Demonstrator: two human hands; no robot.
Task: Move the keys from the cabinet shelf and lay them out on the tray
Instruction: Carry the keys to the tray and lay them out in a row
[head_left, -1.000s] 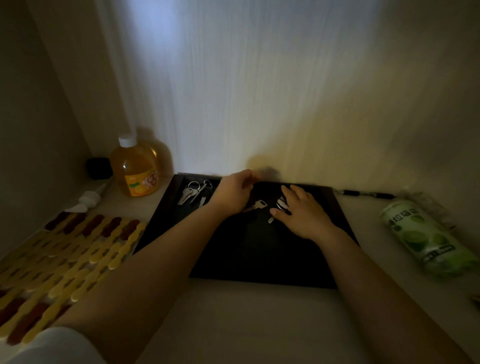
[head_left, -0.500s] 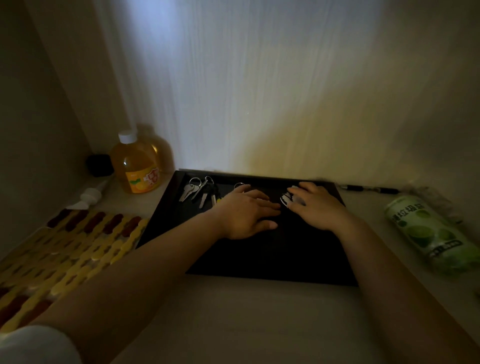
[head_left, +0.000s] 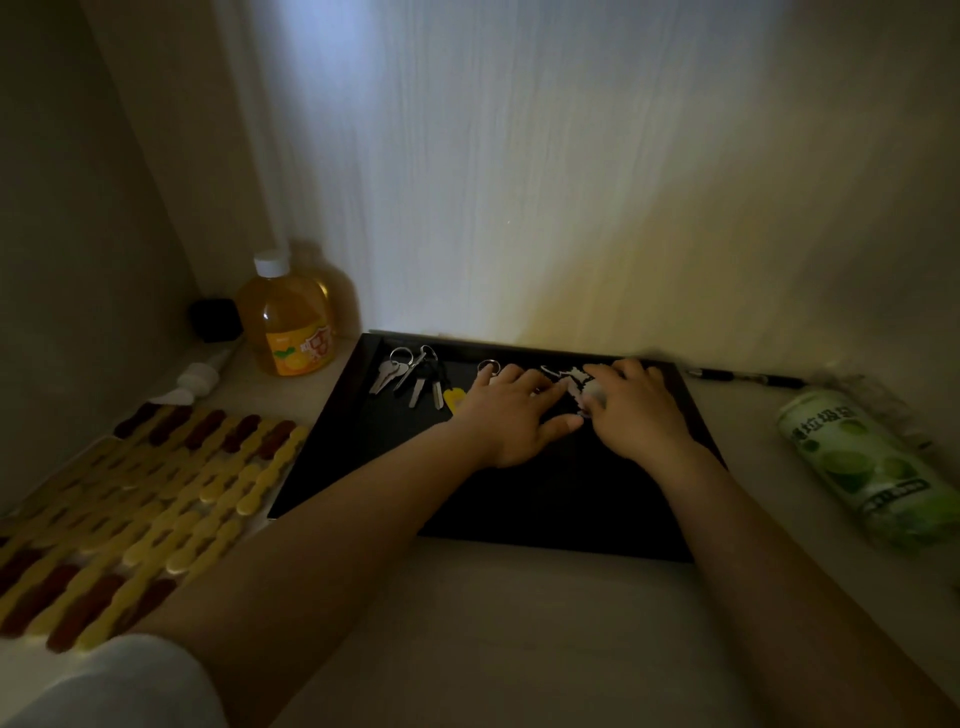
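A black tray (head_left: 519, 514) lies on the cabinet shelf against the back wall. Two bunches of silver keys on rings (head_left: 408, 371) lie at its far left corner, with a yellow key tag (head_left: 456, 399) beside them. My left hand (head_left: 511, 415) rests flat on the tray's far middle, fingers spread, a key ring (head_left: 488, 365) showing just beyond it. Right of it, my right hand (head_left: 636, 410) presses its fingers on a black-and-white keychain charm (head_left: 569, 382). What lies under the palms is hidden.
An orange juice bottle (head_left: 288, 319) stands left of the tray by a small black box (head_left: 215, 319) and a white tube (head_left: 195, 376). A yellow and red mat (head_left: 130, 509) fills the left. A green roll (head_left: 867, 467) and a black pen (head_left: 743, 375) lie right.
My left hand let go of a key and flattened on the tray, moving right. My right hand slid toward the far edge onto the charm. The yellow tag came into view.
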